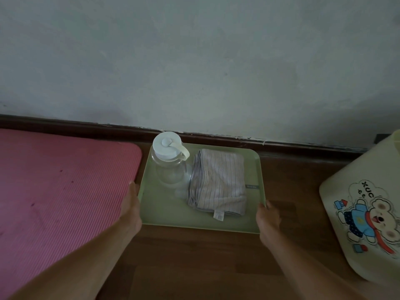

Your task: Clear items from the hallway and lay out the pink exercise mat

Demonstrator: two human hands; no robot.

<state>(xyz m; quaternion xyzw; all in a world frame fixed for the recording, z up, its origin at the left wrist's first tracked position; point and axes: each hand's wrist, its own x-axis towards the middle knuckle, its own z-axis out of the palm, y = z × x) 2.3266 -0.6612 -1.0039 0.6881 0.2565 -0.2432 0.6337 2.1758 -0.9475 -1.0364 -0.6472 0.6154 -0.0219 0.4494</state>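
- Gripping a pale green tray [164, 215] by its two short sides, we crouch over a wooden floor [194, 263] beside a grey wall [194, 61]; our left hand [132, 207] is pressed along the tray's left rim and our right hand [267, 217] clasps the near right corner, thumb on the lip.
- How far the fingers curl under the tray we cannot tell; they are hidden beneath it.
- Riding on the tray: a clear bottle [168, 165] with a white cap and cream carry loop, standing upright at the far left, and a folded striped towel [218, 185] lying just beside it, touching its base.
- We judge the tray stiff and light, its smooth surface likely slippery; the bottle looks empty, tall and easy to tip, while the soft towel should stay put.
- We judge a level, two-sided hold at the rims the safest grip, kept flat so the bottle does not slide or topple.
- Lying flat to the left, the pink exercise mat [60, 191] has its rounded corner just beside the tray; soft, ribbed and flexible by the look of it, it would best be handled by an edge or corner.
- A cream bin [363, 213] printed with a cartoon bear stands well apart on the right.
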